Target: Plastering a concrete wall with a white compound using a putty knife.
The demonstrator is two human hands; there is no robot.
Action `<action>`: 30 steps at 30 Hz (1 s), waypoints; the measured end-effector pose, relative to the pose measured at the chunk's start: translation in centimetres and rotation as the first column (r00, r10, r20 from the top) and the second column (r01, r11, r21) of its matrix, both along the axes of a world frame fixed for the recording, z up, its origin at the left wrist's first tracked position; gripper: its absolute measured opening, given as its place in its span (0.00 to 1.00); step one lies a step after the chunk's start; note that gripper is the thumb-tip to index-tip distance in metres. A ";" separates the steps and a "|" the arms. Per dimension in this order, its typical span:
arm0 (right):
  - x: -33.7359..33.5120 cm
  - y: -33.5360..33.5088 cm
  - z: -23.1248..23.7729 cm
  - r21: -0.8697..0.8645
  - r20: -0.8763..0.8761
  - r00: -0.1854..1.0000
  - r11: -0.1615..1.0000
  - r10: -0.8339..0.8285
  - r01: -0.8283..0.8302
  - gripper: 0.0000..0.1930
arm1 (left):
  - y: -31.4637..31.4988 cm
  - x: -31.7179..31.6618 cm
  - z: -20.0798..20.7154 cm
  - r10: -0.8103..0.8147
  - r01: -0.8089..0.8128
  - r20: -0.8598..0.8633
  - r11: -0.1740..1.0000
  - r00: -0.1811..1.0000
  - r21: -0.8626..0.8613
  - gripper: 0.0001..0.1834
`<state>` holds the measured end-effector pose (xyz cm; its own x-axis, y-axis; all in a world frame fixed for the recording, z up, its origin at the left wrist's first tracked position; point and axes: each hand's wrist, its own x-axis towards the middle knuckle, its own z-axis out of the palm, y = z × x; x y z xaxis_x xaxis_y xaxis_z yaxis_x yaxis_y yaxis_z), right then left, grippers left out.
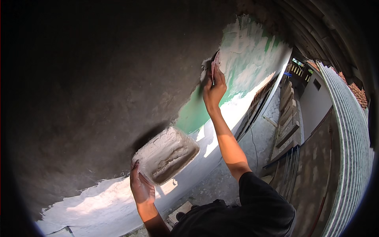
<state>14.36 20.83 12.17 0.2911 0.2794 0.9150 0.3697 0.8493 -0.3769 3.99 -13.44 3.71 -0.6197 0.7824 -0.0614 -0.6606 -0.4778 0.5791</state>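
My left hand point(142, 187) grips a shallow rectangular tub point(188, 155) by its near-left end, thumb over the rim. Thick whitish paste point(156, 149) coats the tub's inside and is heaped along one side. Higher up, my right hand point(215, 91) is closed around a thin pinkish scraper point(215, 65), its blade against the wall. The scraper's exact shape is partly hidden by my fingers. Around it, uneven white paste point(241, 51) is smeared over green paint point(193, 114). Left of that, the wall point(94, 102) is dark grey and rough.
Sunlit white wall surface point(94, 201) runs along the bottom of the grey area. To the right are a concrete path point(256, 138), stacked blocks point(288, 122), thin metal bars point(291, 173) and corrugated sheeting point(347, 138). A dark roof edge point(327, 35) hangs overhead.
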 end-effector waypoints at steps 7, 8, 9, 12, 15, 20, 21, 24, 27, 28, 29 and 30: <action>0.8 -6.4 -2.7 -0.200 0.038 0.922 0.907 0.386 -0.371 0.09 | 0.3 -1.4 -1.7 -0.032 0.032 -0.038 0.999 0.999 0.013 0.22; 2.0 -6.2 -2.6 -0.334 -0.034 0.898 0.842 0.438 -0.423 0.12 | 0.4 -1.6 -1.8 -0.034 0.035 -0.030 0.999 0.999 0.004 0.22; 2.1 -5.6 -2.2 -0.233 -0.131 0.890 0.859 0.437 -0.456 0.17 | 0.5 -1.7 -1.9 -0.035 0.035 -0.030 0.999 0.999 0.005 0.22; 3.8 -2.1 -0.9 -0.216 -0.180 0.950 0.932 0.254 -0.290 0.12 | 0.4 -1.4 -1.5 -0.063 0.063 -0.001 0.998 0.998 -0.024 0.23; 3.0 2.6 -2.9 -0.117 -0.126 0.991 0.992 0.038 -0.053 0.10 | 0.3 -1.1 -1.5 -0.062 0.062 0.001 0.998 0.998 -0.024 0.23; -2.8 -3.1 -6.8 -0.020 0.088 0.995 0.999 0.049 -0.048 0.24 | 0.3 -1.2 -1.3 -0.063 0.062 -0.001 0.998 0.998 -0.032 0.23; -2.8 -4.9 -7.3 -0.055 0.103 0.985 0.989 0.142 -0.137 0.26 | 0.3 -1.4 -1.4 -0.066 0.066 -0.001 0.997 0.998 -0.033 0.23; -2.0 -6.5 -9.0 0.024 0.147 0.971 0.981 0.187 -0.192 0.18 | 0.5 -2.0 -2.2 -0.071 0.072 0.010 0.996 0.997 -0.048 0.23; 0.3 -6.2 -9.6 -0.210 -0.061 0.912 0.888 0.405 -0.409 0.17 | 0.8 -2.7 -3.2 -0.062 0.062 -0.016 0.998 0.998 -0.017 0.23; 1.1 -3.5 -10.0 -0.054 -0.133 0.932 0.937 0.336 -0.346 0.15 | 1.1 -2.6 -3.3 -0.095 0.095 -0.019 0.995 0.995 -0.008 0.23; 1.8 -1.8 -10.1 -0.101 -0.181 0.946 0.952 0.269 -0.290 0.14 | 0.9 -2.7 -3.6 -0.110 0.110 -0.017 0.994 0.994 -0.003 0.23; 2.4 -0.4 -10.1 -0.150 -0.223 0.955 0.961 0.195 -0.231 0.13 | 0.9 -2.7 -3.7 -0.107 0.107 -0.013 0.994 0.994 -0.004 0.23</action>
